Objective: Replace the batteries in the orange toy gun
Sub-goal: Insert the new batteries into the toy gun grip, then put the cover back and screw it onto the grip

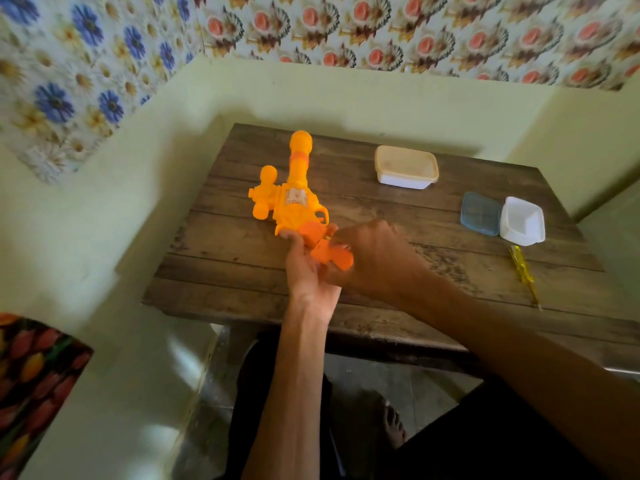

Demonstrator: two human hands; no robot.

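Head view shows the orange plastic toy gun lying on the dark wooden plank tabletop, left of centre, with its barrel pointing far and its darker orange grip at the near end. It is probably hollow moulded plastic: light, stiff, a little slick, with thin tabs around the battery bay that could snap. The thick body or the grip looks like the safest place to hold it.

The left hand lies palm up under the grip with fairly straight fingers, cradling it rather than clenching. The right hand comes in from the right with its fingers curled against the grip end. Blur hides whether it pinches a battery or a cover. A yellow-handled screwdriver lies at the near right.
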